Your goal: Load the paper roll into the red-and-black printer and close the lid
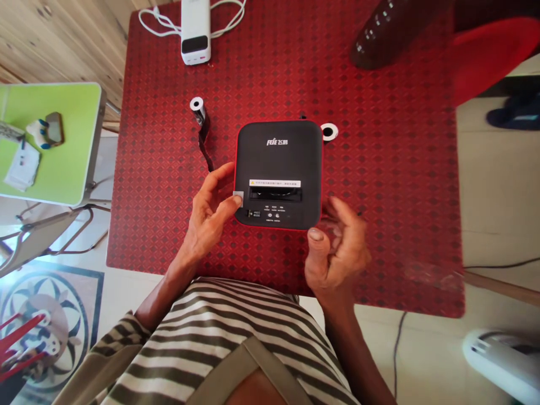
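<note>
A black square receipt printer (278, 157) with a white logo and a paper slot sits on the red patterned table (379, 185). My left hand (208, 216) rests at its left edge, thumb pressed on the small grey button at the side, fingers curled along the case. My right hand (335, 250) hovers at the printer's near right corner, fingers loosely curled and blurred, nothing visible in them. A paper roll (197, 106) with a dark strip trailing from it stands left of the printer. Another white roll (329, 132) peeks out at the printer's far right corner.
A white power bank (195, 31) with a white cable lies at the table's far edge. A dark fan base (388, 34) and a red stool (489, 50) stand at the far right. A green side table (63, 163) with small items stands left. A white appliance (502, 360) sits on the floor.
</note>
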### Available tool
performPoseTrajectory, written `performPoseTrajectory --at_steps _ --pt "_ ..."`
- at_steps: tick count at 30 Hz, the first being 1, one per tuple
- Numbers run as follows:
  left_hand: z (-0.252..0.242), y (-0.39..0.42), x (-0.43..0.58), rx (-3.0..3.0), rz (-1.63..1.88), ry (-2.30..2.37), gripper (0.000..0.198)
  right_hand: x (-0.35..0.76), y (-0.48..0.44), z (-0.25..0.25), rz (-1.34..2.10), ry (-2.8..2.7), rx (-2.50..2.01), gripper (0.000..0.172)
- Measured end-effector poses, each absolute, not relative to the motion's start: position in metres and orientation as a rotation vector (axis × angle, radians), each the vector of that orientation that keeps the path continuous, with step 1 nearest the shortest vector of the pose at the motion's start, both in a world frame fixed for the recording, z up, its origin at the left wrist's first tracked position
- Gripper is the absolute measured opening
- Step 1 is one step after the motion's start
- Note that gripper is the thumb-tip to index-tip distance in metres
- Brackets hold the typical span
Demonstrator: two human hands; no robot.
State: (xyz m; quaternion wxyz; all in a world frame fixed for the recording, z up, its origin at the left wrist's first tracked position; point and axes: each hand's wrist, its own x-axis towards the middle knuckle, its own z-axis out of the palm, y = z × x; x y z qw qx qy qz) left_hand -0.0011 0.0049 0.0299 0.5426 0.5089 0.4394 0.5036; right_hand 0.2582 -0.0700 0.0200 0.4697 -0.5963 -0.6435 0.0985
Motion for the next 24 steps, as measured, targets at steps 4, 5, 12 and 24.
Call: performPoseTrajectory --at_steps 4,5,12,24 --pt "0.031 0.011 -0.003 1.223 1.191 1.033 0.060 0.248 -0.073 0.007 0.234 -1.556 -1.483 0.058" --pt "0.032 0.011 -0.002 1.218 1.191 1.037 0.060 0.246 -0.073 0.006 0.232 -1.549 -1.491 0.057" --pt "0.039 0.007 0.003 1.157 1.173 1.099 0.064 0.244 -0.073 0.007 0.293 -1.557 -1.578 0.060" --pt "0.038 0.007 0.013 1.125 1.219 1.148 0.062 0.249 -0.072 0.005 0.284 -1.580 -1.551 0.060"
